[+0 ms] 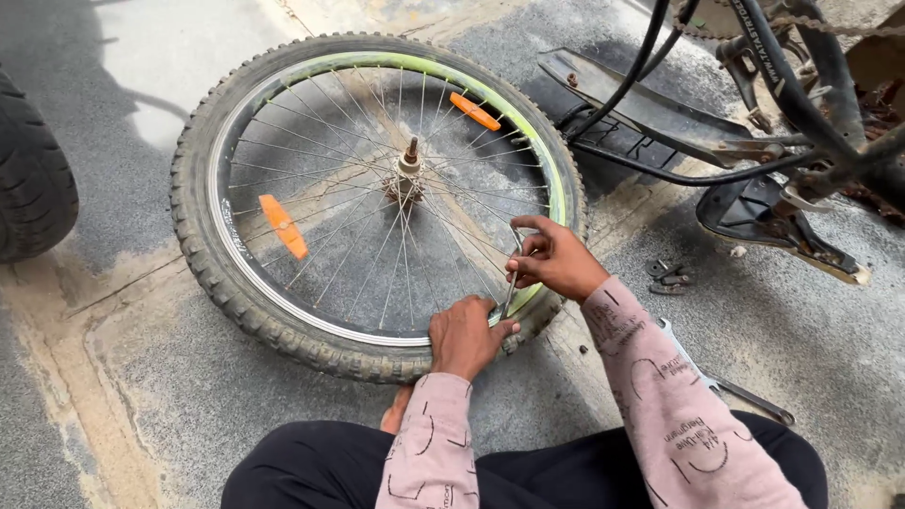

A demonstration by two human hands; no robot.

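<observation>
Gripping a thin lever [514, 269], apparently, right hand [556, 259].

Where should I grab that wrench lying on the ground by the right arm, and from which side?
Take the wrench by its bare shaft, the stretch showing past the right sleeve, coming straight down from above. It lies flat on the ground, so fingers must pinch across its narrow width. Its upper end is hidden behind the sleeve; the lower right end is free.
</observation>
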